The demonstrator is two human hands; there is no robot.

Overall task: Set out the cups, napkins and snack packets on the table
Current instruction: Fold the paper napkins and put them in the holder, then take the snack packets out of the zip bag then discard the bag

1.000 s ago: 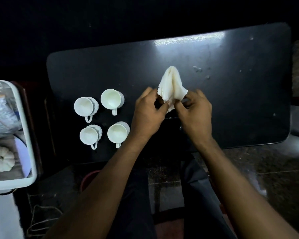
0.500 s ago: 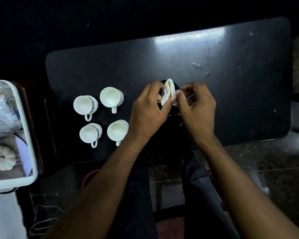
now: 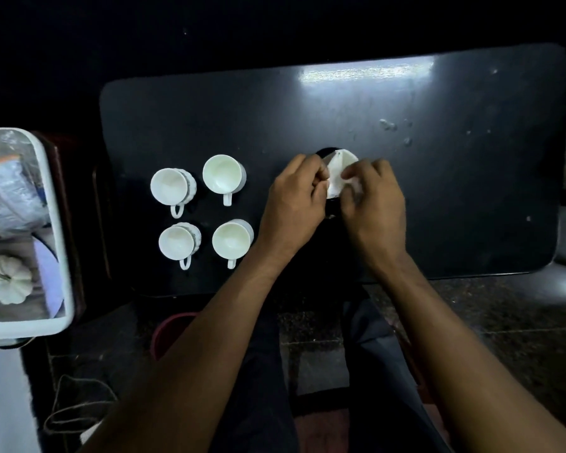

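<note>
White paper, a folded napkin (image 3: pixel 338 173), sits pinched between the left hand (image 3: pixel 294 204) and the right hand (image 3: pixel 371 204) over the black table (image 3: pixel 455 191), both sets of fingertips closed on it. Beneath it shows a dark round rim (image 3: pixel 324 151), perhaps a holder; the dim light leaves this unclear. Four white cups (image 3: pixel 224 174) stand upright in a two-by-two block just left of the left hand, handles toward the person. Well apart at the left edge, a white tray (image 3: pixel 51 191) holds clear packets (image 3: pixel 9 197) and a pale pumpkin-shaped thing (image 3: pixel 7 279)
</note>
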